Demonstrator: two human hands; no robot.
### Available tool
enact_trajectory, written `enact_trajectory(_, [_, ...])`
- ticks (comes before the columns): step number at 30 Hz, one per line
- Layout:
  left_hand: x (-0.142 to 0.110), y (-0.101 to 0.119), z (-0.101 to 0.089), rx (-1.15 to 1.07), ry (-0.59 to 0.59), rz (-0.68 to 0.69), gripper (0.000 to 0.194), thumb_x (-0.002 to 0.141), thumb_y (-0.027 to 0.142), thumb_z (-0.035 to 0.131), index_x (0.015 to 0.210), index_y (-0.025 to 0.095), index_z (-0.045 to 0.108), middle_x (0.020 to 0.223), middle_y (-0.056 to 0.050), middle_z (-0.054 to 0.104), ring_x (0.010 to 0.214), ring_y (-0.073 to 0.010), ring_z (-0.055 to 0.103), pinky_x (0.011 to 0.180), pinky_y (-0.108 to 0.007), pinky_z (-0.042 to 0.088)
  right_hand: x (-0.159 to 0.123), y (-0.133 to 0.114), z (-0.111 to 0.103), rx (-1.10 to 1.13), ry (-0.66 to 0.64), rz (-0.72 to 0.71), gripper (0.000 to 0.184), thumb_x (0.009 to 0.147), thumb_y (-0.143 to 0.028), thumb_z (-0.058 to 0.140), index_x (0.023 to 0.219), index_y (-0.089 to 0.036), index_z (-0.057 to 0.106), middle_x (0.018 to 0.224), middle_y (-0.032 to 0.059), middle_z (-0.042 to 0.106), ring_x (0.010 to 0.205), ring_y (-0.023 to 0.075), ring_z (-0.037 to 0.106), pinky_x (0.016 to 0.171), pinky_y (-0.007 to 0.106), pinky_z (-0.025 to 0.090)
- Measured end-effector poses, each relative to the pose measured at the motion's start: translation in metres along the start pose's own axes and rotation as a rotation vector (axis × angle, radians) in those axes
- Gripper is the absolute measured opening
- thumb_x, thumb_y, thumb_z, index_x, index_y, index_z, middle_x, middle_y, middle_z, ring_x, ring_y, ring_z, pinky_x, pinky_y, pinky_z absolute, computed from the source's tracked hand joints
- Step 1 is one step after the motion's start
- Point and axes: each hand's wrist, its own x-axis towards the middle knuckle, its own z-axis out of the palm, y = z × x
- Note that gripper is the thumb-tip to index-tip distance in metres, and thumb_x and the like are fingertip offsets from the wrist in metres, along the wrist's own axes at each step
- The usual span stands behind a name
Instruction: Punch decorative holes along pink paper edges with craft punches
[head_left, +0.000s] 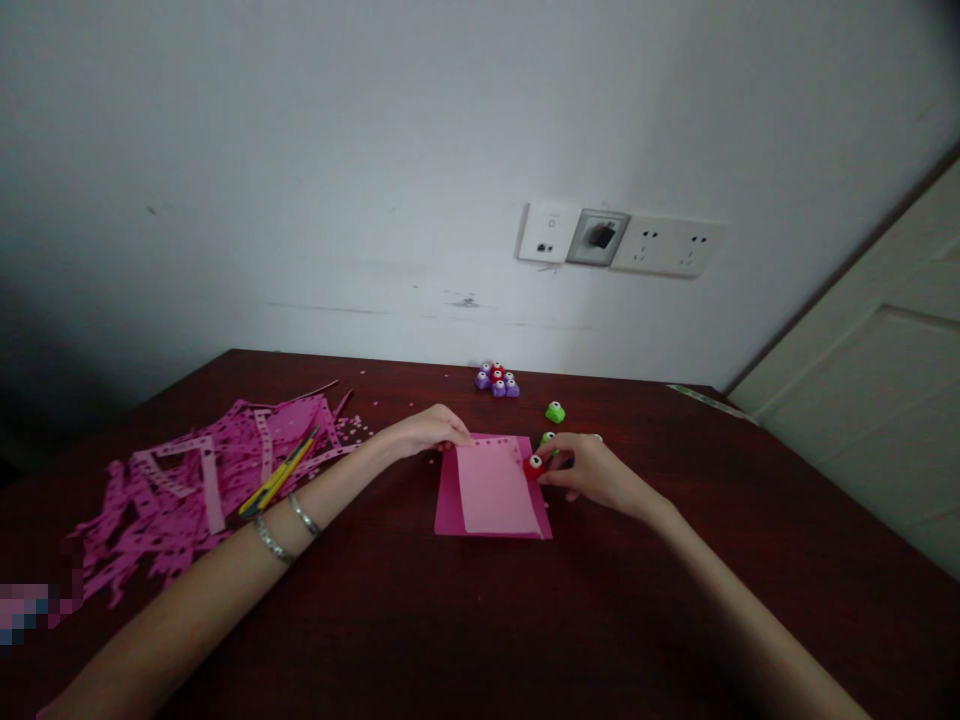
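A pink paper sheet (495, 487) lies on the dark wooden table (465, 620) with a darker pink sheet under it. My left hand (426, 430) rests at the sheet's top left corner, fingers curled down onto its edge. My right hand (592, 468) is closed round a small red punch (533, 465) at the sheet's right edge. A row of small holes runs along the sheet's top and right side. A green punch (548, 439) sits just behind my right hand's fingers.
A pile of punched pink paper strips (202, 480) covers the table's left side, with yellow scissors or a cutter (277, 478) on it. A cluster of purple and red punches (496, 380) and another green punch (555, 411) lie near the wall. Wall sockets (622, 240) hang above.
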Motion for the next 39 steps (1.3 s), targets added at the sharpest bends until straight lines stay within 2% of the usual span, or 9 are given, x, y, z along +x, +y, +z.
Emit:
enact_trajectory(19, [-0.002, 0.002, -0.001, -0.06, -0.001, 0.011, 0.015, 0.056, 0.021, 0.068, 0.067, 0.01, 0.069, 0.052, -0.001, 0.056, 0.047, -0.0064, 0.04, 0.048, -0.023, 0.025, -0.001, -0.003, 0.0, 0.008, 0.036, -0.019, 0.022, 0.072, -0.026, 0.064, 0.091, -0.015, 0.063, 0.074, 0.0032, 0.063, 0.061, 0.0126, 0.06, 0.041, 0.017, 0.051])
enact_trajectory(39, [-0.002, 0.003, -0.002, -0.095, 0.014, -0.024, 0.013, 0.056, 0.02, 0.067, 0.065, 0.011, 0.069, 0.055, -0.002, 0.057, 0.05, -0.0076, 0.041, 0.05, -0.024, 0.026, -0.004, -0.01, -0.002, 0.058, -0.003, 0.006, 0.022, 0.07, -0.027, 0.065, 0.088, -0.014, 0.062, 0.075, 0.0044, 0.064, 0.058, 0.0121, 0.06, 0.043, 0.019, 0.052])
